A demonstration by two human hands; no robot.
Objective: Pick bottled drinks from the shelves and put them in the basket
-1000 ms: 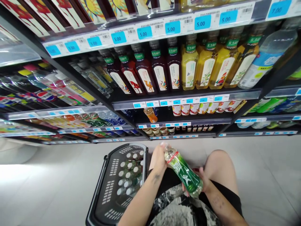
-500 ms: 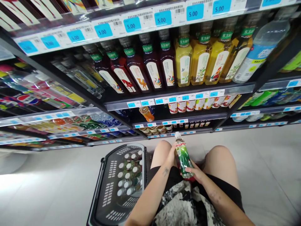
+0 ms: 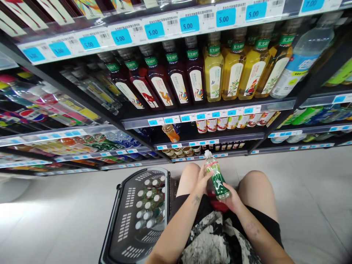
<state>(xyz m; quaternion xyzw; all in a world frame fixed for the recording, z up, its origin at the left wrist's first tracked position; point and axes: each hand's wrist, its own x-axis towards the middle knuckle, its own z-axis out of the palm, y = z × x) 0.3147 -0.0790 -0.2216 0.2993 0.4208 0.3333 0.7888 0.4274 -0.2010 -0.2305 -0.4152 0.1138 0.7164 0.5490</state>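
Between my knees I hold a clear drink bottle [image 3: 217,179] with a green label and a white cap, tilted with its cap toward the shelves. My left hand [image 3: 202,178] is closed around its upper part. The lower end rests in my right hand [image 3: 232,198], whose fingers wrap the base. Just left of my leg stands a dark shopping basket [image 3: 128,209] holding several bottles [image 3: 150,194] with white caps.
Ahead is a drinks shelf [image 3: 209,110] with price tags. It carries dark tea bottles [image 3: 178,84], yellow tea bottles [image 3: 233,73], a large bottle with a blue label [image 3: 302,58] and a lone orange bottle [image 3: 171,133]. Pale tiled floor [image 3: 305,187] lies around me.
The green-labelled bottle has turned in my hands and come up slightly, so another side of its label shows. Both hands have shifted their hold on it. The basket stays in place.
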